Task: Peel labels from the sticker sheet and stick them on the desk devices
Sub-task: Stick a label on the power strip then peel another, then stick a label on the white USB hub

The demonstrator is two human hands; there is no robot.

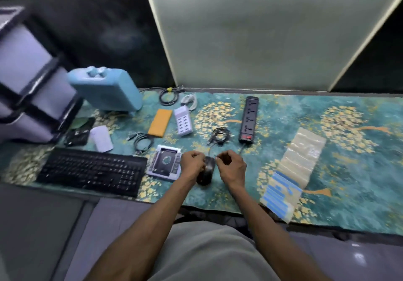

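Observation:
A black mouse lies on the patterned mat near the front edge. My left hand is curled against its left side and grips it. My right hand hovers just right of the mouse, fingers pinched on a thin pale sliver that looks like a label, held over the mouse's top. The sticker sheet lies to the right, with several blue labels on its near end and a bare clear backing further up. The image is blurred, so the label itself is hard to make out.
On the teal floral mat lie a black keyboard, a drive caddy, a white USB hub, an orange pouch, a black power strip and coiled cables. A blue case and drawers stand at the left.

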